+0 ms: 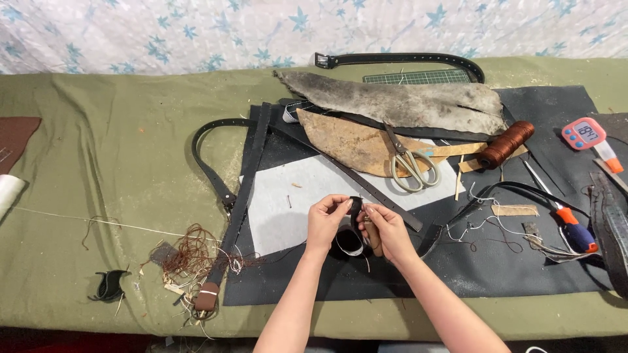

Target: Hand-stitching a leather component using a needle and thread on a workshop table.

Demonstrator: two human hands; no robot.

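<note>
1. Both hands meet over the middle of the work surface in the head view: the left hand [325, 222] pinches the top of a small black leather loop [351, 232] between thumb and fingers, clenched on it, and the right hand [386, 230] closes around a wooden-handled tool [373, 236] whose tip sits against the same loop.
2. Held just above a dark mat [392, 274], the loop hangs between the two hands, beside a pale grey sheet [288, 202] that lies on the mat.
3. Behind the hands, a pair of scissors [409, 163] rests on a tan piece of hide [353, 144], with a larger grey hide [399, 101] overlapping it farther back.
4. To the right, a spool of brown thread [505, 144] lies near a red digital timer [584, 133], and an orange-and-blue-handled tool [574, 229] lies at the mat's right side.
5. A long black belt strap [216, 163] curves off the mat's left edge onto the green cloth [98, 170] covering the table; another black belt [405, 60] lies at the back by a green cutting mat [418, 77].
6. Left of the forearms, a tangle of brown thread [190, 252] sits on the cloth, with a small black leather scrap [108, 286] farther left.
</note>
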